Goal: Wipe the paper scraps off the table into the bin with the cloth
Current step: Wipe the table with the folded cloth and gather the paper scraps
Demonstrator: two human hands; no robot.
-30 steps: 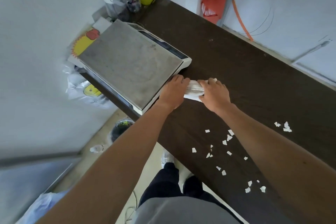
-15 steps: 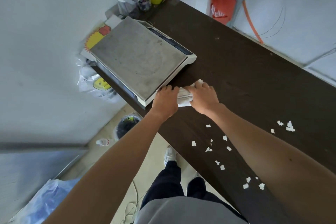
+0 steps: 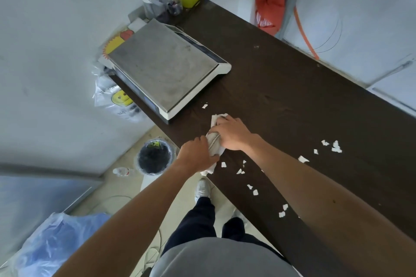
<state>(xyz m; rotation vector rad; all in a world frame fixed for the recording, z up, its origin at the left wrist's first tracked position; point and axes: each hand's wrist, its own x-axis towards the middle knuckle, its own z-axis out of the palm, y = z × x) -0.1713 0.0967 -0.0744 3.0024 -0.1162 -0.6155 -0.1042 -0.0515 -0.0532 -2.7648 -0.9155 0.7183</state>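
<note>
Both hands, left hand [image 3: 198,155] and right hand [image 3: 234,134], fingers clenched on cloth [image 3: 213,141] at surface [image 3: 281,87] near edge. Scraps [image 3: 252,177] scattered just beside; bin [image 3: 154,157] on floor below. Best: press cloth flat, sweep scraps toward edge above bin.

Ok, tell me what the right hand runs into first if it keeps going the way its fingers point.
The right hand points up-left along the table. First comes the lone paper scrap, then probably the near corner of the scale, though depth is hard to judge.
</note>
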